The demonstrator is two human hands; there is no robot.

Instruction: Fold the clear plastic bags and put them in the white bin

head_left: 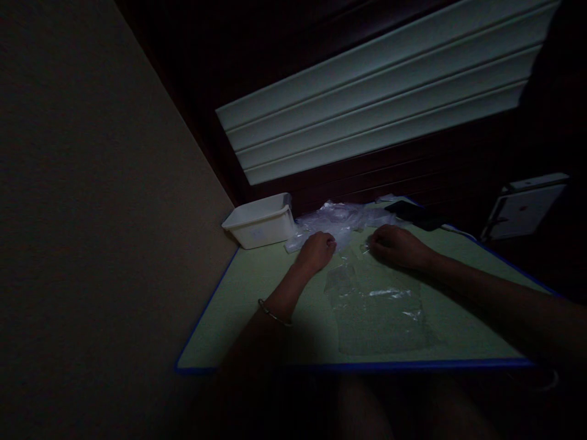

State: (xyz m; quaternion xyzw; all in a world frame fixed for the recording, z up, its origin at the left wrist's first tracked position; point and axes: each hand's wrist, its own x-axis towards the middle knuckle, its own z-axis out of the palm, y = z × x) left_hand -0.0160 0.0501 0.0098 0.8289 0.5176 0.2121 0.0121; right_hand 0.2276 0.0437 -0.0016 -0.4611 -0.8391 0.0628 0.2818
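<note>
A clear plastic bag (380, 324) lies flat on the green tabletop mat (284, 333), its upper end reaching up between my two hands. My left hand (317, 252) is closed at the upper left of this bag, with a small pale bit showing at the fingertips; what it pinches is too dim to make out. Across from it, my right hand (392, 245) is closed too, and a shiny edge of clear plastic shows at its fingertips. Just behind both hands rests a crumpled pile of clear plastic bags (343, 215).
A white plastic bin (261, 223) stands at the back left by the wall (137, 183). A dark object (415, 214) lies at the back right. Beyond the table's right edge is a white boxy thing (525, 211). Dark panelling with pale slats (376, 98) rises behind.
</note>
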